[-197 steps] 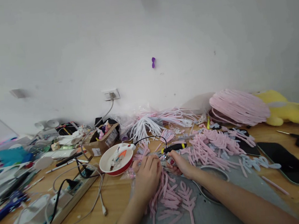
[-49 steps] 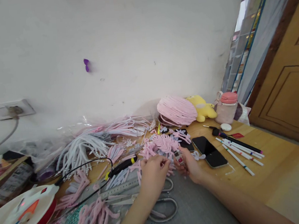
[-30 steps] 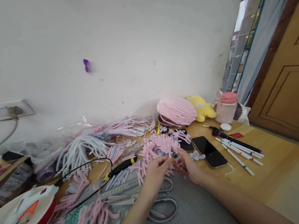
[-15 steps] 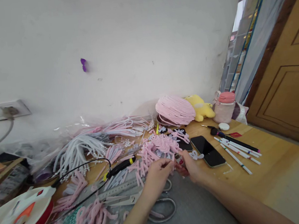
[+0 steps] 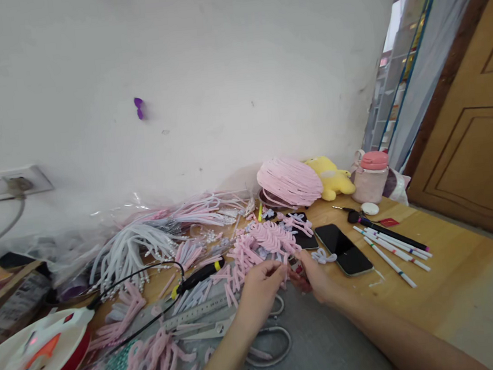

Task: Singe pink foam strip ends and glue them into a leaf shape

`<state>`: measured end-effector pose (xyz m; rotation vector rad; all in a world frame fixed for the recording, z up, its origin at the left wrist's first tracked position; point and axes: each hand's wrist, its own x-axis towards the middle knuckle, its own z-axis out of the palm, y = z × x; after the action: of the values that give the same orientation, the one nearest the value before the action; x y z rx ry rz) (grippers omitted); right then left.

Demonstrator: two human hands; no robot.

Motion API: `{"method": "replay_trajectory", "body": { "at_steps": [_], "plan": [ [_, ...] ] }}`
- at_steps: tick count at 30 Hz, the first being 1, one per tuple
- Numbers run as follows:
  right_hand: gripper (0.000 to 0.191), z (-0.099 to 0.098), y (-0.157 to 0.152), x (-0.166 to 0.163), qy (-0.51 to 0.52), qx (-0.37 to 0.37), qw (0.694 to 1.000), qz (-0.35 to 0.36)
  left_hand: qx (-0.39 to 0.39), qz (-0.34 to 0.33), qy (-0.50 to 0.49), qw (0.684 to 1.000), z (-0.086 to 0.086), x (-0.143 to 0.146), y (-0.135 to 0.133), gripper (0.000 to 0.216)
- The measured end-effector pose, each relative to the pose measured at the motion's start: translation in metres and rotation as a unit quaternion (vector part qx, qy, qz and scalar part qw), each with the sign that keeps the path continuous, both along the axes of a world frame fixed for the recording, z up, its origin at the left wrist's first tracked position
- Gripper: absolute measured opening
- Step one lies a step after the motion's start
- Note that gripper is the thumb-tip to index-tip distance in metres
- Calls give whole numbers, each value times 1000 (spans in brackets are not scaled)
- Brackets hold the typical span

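Note:
My left hand (image 5: 262, 285) is closed in a pinch on a short pink chenille stem (image 5: 286, 261), mostly hidden by the fingertips. Close beside it, my right hand (image 5: 314, 274) is wrapped round a small object with a red-and-white printed side, which looks like a lighter (image 5: 296, 264). Both hands are above the grey mat (image 5: 321, 329). Just behind them lies a heap of bent pink chenille pieces (image 5: 271, 236). Large scissors (image 5: 268, 346) rest on the mat, partly under my left forearm, near a metal ruler (image 5: 197, 310).
A phone (image 5: 344, 249) and several white sticks (image 5: 390, 255) lie to the right. A black-handled tool (image 5: 200, 275), a glue gun on a red-rimmed round tray (image 5: 69, 365) and chenille bundles (image 5: 130, 248) fill the left. Behind are a yellow plush toy (image 5: 333, 178) and a bottle (image 5: 372, 178).
Both hands keep nearly the same place and hold. The whole view has shifted very slightly; a reddish light now shows on the glue gun.

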<state>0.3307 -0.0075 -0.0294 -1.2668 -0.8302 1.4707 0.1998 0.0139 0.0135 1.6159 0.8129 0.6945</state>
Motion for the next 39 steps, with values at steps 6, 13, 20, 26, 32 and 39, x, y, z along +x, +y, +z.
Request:
{"method": "replay_trajectory", "body": {
  "at_steps": [6,13,20,26,32,39],
  "plan": [
    [48,3,-1,1,49,7,998,29,-25,2,-20,999,0,0,0,27],
    [47,2,1,1,56,-10,998,33,-11,1,-16,1000,-2,1,1,28],
    [46,1,1,2,63,-21,998,19,-12,-2,-8,1000,-2,0,1,28],
    [42,-7,2,4,89,-30,995,25,-3,-1,7,1000,-2,0,0,31],
    [40,-4,1,0,93,-9,995,38,12,-2,13,1000,-5,0,0,31],
    [38,-1,-1,-2,82,13,996,37,4,7,18,1000,-4,0,0,29]
  ]
}}
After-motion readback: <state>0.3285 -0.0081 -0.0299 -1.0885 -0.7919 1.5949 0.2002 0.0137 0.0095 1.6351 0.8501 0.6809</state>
